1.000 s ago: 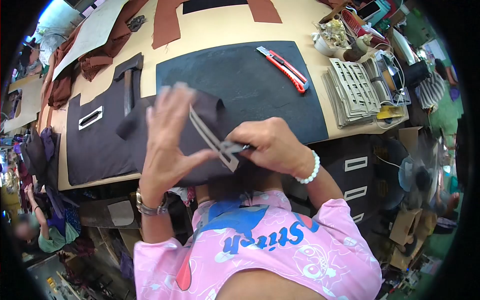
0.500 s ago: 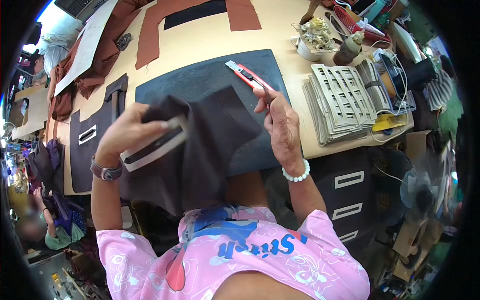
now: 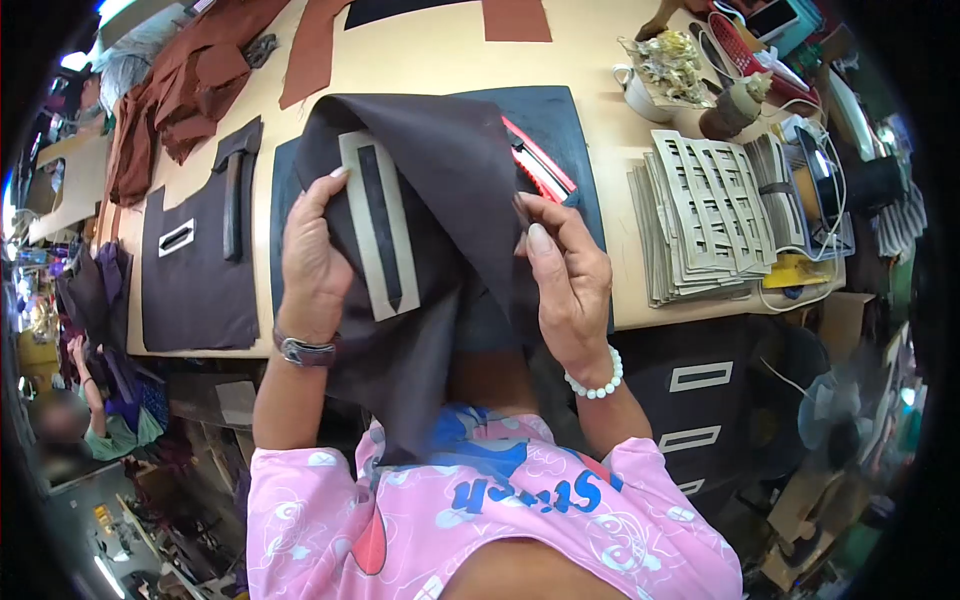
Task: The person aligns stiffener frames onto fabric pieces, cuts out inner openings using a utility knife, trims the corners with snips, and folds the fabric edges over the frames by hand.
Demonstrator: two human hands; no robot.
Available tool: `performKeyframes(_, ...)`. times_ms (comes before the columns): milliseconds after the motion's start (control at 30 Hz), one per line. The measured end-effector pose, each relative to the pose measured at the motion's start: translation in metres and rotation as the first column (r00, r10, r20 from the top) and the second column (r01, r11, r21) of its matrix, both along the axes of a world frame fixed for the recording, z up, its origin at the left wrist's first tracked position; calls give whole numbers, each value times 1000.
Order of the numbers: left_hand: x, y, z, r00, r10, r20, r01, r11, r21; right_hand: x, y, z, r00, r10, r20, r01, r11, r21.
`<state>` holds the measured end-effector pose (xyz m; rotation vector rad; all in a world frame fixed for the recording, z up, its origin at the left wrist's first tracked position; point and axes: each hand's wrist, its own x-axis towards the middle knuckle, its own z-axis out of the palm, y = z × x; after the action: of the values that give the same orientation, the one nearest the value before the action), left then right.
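My left hand (image 3: 315,260) grips a dark brown fabric piece (image 3: 440,150), its thumb beside a pale rectangular frame (image 3: 366,235) with a dark slot down its middle. The fabric is raised and folded over, its lower part draping toward my lap. My right hand (image 3: 570,275) pinches the fabric's right edge; whether a small tool is also in those fingers I cannot tell. Beneath the fabric lies a dark cutting mat (image 3: 565,125). A red and white utility knife (image 3: 542,165) rests on the mat, partly covered by the fabric.
Left of the mat, a hammer (image 3: 233,205) lies on another dark fabric piece (image 3: 200,300) with a small pale frame. Pale slotted sheets (image 3: 705,195) are stacked at right, near a bottle (image 3: 735,108) and cup (image 3: 640,97). Another person's arm (image 3: 93,395) shows far left.
My left hand has turned the fabric so the pale frame stands nearly upright and faces me. The right hand has come down to the fabric's edge. The view has shifted slightly.
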<state>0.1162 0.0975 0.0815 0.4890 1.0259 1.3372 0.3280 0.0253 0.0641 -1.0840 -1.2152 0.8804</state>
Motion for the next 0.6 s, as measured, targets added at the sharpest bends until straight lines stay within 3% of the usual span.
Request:
performKeyframes(67,2,-7,-13,999,48,-15,-48,999,11,-4,-8,12,997,76,-24,-77,996,-53)
performKeyframes(200,12,-25,-15,994,44,-103,-37,997,70,-17,-31,32,973,91,210,-126,979,158)
performKeyframes(300,19,-31,-10,988,28,-151,-31,999,-20,-35,-44,33,901,412,135,-432,882,189)
performKeyframes(333,17,-33,-9,986,16,-164,-26,998,-60,-46,-47,24,872,468,142,-487,857,165)
performKeyframes(400,10,-35,-5,985,-63,-159,62,998,-7,-52,-45,17,810,570,141,-560,822,-103)
performKeyframes(467,1,-39,0,977,-101,-189,123,986,108,-53,-32,4,864,495,-94,-503,839,-207)
performKeyframes(533,-11,-42,5,967,-145,-210,170,980,107,-47,-19,8,907,361,-218,-417,847,-331)
performKeyframes(600,-21,-46,8,960,-174,-221,200,974,105,-46,-1,-4,915,295,-274,-367,892,-266)
